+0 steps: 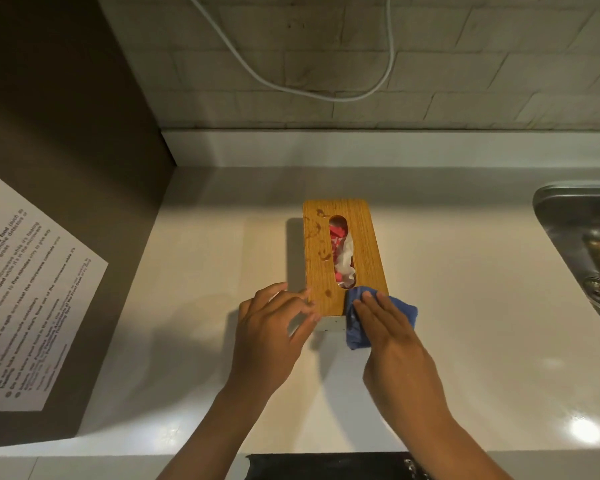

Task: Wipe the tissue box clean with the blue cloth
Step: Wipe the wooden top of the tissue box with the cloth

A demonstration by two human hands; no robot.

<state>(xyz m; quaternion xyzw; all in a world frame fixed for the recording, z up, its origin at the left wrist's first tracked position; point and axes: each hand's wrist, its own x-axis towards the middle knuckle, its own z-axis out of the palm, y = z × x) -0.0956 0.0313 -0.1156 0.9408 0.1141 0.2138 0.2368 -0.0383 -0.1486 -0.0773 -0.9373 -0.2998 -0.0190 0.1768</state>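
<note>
The tissue box [343,252] stood lengthwise on the counter [465,306], left hand [274,327] open-fingered bracing its near corner, right hand [385,323] pressing the blue cloth [352,329] flat-fingered; strokes should reach the far-left smears [317,237].

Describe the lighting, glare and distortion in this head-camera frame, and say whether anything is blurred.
Head view: warm, dim light; glare spots on the glossy counter at lower right; soft shadows left of the tissue box and under both hands. Wide-angle distortion bends the counter's back edge and the sink. The left hand shows motion blur at the fingertips; the right hand, pressing the blue cloth, is sharper.
</note>
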